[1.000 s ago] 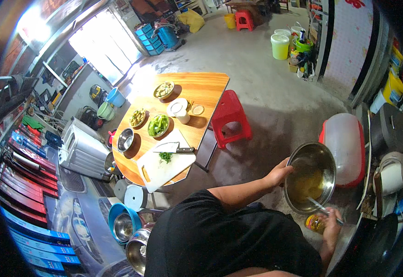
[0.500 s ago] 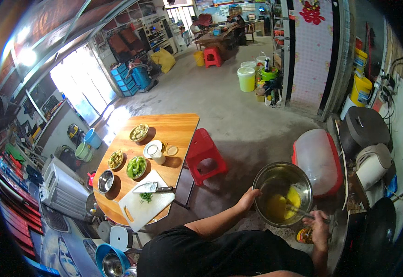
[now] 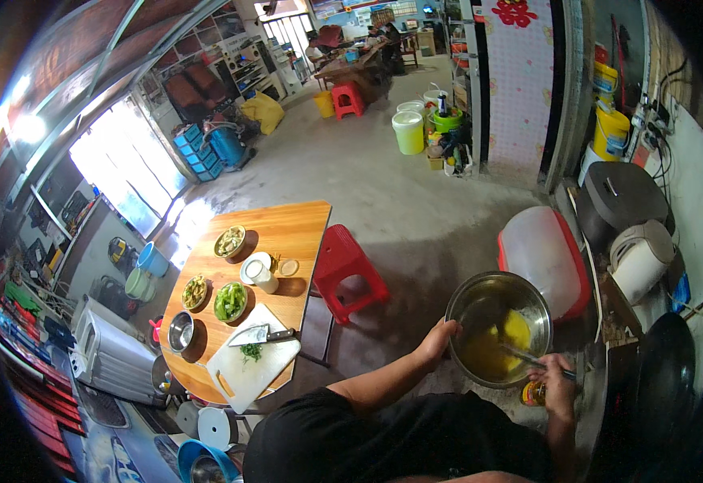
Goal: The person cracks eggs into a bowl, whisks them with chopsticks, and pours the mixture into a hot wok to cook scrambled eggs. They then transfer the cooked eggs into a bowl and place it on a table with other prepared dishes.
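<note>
Bowl (image 3: 484, 302) shifted rightward, left edge in left hand (image 3: 434, 347)

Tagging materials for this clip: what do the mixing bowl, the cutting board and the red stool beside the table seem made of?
Mixing bowl: shiny metal, probably stainless steel, judging by its silvery, reflective rim. Cutting board: likely plastic, smooth and pale, with no visible grain, though not certain. Red stool: probably moulded plastic, smooth, given its even colour and rounded opening.

Black short-sleeved top (image 3: 416, 439), 2 bare forearms (image 3: 385, 381)
</note>
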The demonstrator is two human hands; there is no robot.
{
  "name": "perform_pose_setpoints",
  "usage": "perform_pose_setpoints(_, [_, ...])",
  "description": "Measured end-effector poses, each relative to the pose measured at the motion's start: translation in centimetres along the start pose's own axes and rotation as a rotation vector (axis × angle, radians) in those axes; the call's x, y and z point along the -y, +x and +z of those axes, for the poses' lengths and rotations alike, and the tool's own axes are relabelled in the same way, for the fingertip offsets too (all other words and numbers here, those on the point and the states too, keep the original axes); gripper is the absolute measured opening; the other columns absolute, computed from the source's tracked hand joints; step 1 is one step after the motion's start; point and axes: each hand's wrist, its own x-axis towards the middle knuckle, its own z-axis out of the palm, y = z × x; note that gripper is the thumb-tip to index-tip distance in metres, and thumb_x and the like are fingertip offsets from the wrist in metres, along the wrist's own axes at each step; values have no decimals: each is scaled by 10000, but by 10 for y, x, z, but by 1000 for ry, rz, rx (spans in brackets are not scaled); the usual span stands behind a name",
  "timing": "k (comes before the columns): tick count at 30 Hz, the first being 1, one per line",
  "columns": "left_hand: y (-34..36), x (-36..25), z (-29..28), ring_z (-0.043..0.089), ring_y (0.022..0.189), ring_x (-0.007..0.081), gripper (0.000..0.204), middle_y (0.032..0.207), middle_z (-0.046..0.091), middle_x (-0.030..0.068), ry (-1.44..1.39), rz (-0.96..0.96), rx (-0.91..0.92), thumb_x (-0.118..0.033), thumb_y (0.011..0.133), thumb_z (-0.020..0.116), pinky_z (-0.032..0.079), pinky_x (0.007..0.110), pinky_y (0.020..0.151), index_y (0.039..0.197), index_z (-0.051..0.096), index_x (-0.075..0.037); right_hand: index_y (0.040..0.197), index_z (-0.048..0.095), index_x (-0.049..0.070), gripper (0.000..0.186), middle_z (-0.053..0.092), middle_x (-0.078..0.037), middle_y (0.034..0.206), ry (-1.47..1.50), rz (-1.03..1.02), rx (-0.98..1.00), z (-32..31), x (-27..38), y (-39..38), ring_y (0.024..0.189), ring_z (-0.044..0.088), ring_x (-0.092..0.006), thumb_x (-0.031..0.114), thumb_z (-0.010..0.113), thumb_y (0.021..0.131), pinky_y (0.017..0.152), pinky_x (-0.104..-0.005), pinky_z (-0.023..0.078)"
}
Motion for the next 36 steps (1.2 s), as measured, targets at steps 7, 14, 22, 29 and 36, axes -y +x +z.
perform_pose_setpoints(7, [19,17,-12,512,962,247,393,1051,544,101,45,67,-65,-429,902,481,427,397,851,1114,519,-100,1012,571,10,324,641,-125,946,-48,142,97,-3,9,-9,812,668,-191,306,444,989,711,-302,547])
perform_pose_setpoints(14, [35,8,-17,556,970,262,308,1010,601,90,-186,2,85,-339,881,500,443,395,872,1027,576,-78,984,566,-8,293,644,-123,941,-38,6,78,-24,5,-28,815,669,-182,252,433,1005,699,-279,546])
perform_pose_setpoints(22, [36,-26,9,566,1013,296,358,1108,606,120,-41,-1,62,-281,854,507,444,413,905,1116,570,-45,1005,532,21,358,641,-201,959,261,-268,-507,-66,40,-99,790,676,-267,353,397,996,698,-372,547])
perform_pose_setpoints(29, [78,-40,14,560,1080,301,408,1165,596,138,-53,-119,371,-226,845,463,433,427,950,1184,529,-8,980,567,47,406,649,-111,847,460,-385,-939,-66,24,-180,658,670,-271,441,469,957,590,-390,550])
perform_pose_setpoints(36, [104,-50,0,572,1060,309,377,1146,603,123,-59,-102,404,-229,864,451,442,452,938,1164,542,-18,923,578,66,311,634,-93,850,638,-526,-1409,-86,25,-261,714,636,-252,371,525,944,632,-358,546])
